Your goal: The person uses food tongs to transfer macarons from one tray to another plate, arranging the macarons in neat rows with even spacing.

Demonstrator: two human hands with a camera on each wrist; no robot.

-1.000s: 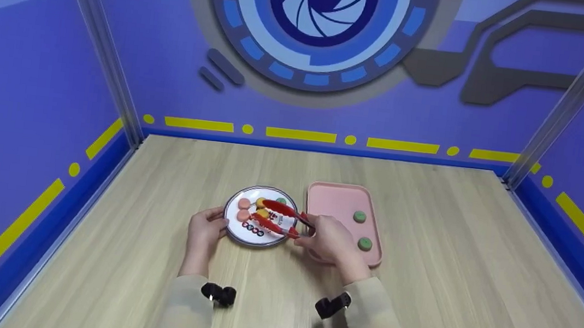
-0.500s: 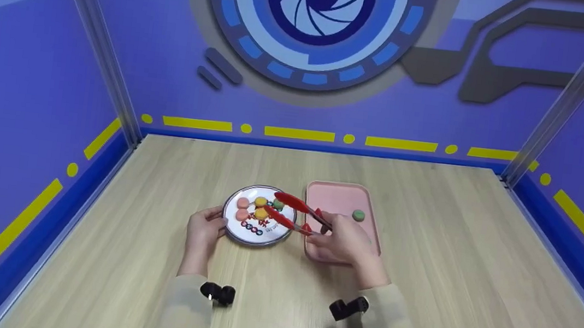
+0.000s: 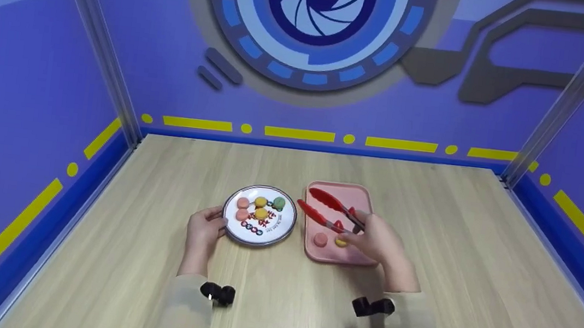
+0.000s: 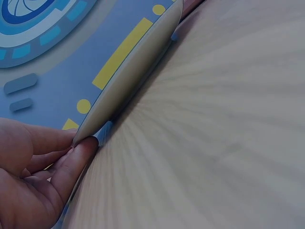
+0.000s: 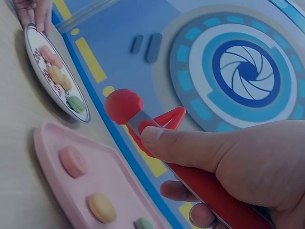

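My left hand [image 3: 203, 231] holds the left rim of a round white plate [image 3: 281, 219]; the left wrist view shows thumb and fingers pinching its edge. On the plate sit two pink macarons [image 3: 243, 202], two yellow macarons [image 3: 261, 214] and a green macaron [image 3: 278, 203]. Red-tipped tongs [image 3: 328, 197] are gripped in my right hand [image 3: 381, 246] above the pink tray [image 3: 339, 256]. Their arms are spread, with nothing between the tips. A pink macaron [image 5: 73, 161], a yellow macaron [image 5: 101, 207] and a partly visible green macaron [image 5: 142, 223] lie on the tray.
Plate and tray stand side by side on a light wooden table [image 3: 276, 305], a narrow gap between them. Blue-purple panels [image 3: 16, 127] enclose the table at the back and both sides. Each wrist carries a small black camera [image 3: 373, 307].
My right hand has drawn the tongs rightward from over the plate to over the tray, uncovering the plate's macarons and the tray's pink and yellow ones. My left hand has stayed on the plate.
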